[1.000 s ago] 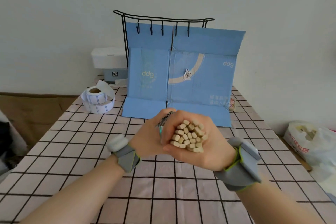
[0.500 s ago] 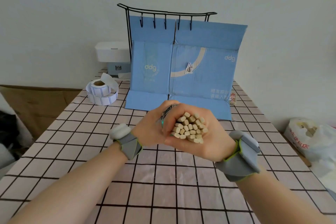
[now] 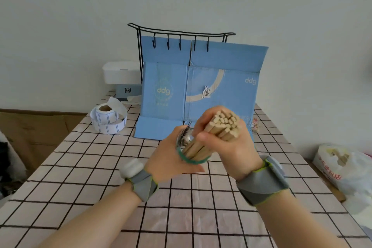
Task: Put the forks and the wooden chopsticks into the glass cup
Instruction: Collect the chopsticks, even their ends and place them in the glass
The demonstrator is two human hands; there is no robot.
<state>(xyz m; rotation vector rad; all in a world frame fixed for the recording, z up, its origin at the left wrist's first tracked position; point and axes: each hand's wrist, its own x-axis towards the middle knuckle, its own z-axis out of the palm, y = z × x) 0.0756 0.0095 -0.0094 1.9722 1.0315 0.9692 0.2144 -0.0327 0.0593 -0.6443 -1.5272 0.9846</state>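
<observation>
We look down on a table covered in a pale pink cloth with a black grid. At its far end a flattened light-blue cardboard box stands upright, leaning on a black wire rack with hooks. Left of the box sits a white plastic container on a small grey-blue base, and nearer to us a roll of white labels with blue lines. Off the table's right edge lies a white plastic bag.

Both of our wrists carry grey bands. Our right hand is curled tightly round a thick bundle of pale wooden chopsticks, tilted so their square ends face us and their lower ends reach into the clear glass cup with a green rim. Our left hand wraps round the cup from the left, holding it above the table. Inside the cup, beside the chopsticks, we see dark-patterned, shiny fork parts, too blurred to count.
</observation>
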